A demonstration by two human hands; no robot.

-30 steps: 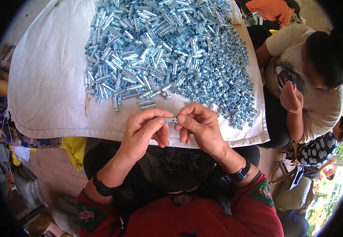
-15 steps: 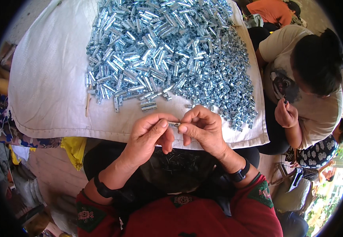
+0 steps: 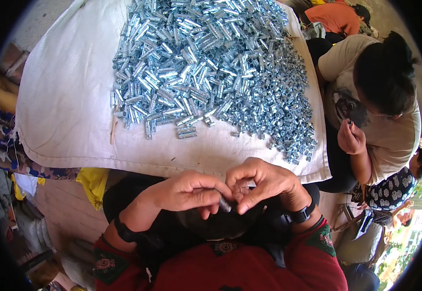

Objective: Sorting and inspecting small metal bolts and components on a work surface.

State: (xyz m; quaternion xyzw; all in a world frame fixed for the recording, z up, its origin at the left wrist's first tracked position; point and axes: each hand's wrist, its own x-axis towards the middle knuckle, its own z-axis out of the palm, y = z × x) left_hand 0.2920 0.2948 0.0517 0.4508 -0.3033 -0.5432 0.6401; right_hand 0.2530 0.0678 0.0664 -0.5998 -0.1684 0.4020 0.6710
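Both hands, left hand (image 3: 187, 191) and right hand (image 3: 262, 183), pinched one small metal sleeve (image 3: 225, 205) between closed grips, apparently mid-assembly, calling next for careful fingertip alignment.

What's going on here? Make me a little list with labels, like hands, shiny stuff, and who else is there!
left hand: fingertips pinch one end of a small metal piece
right hand: fingertips pinch the other end
pile of shiny metal tubes: heaped on a white cloth, beyond the hands
wooden stick: at the pile's left edge
co-worker: sits at the right, hand raised
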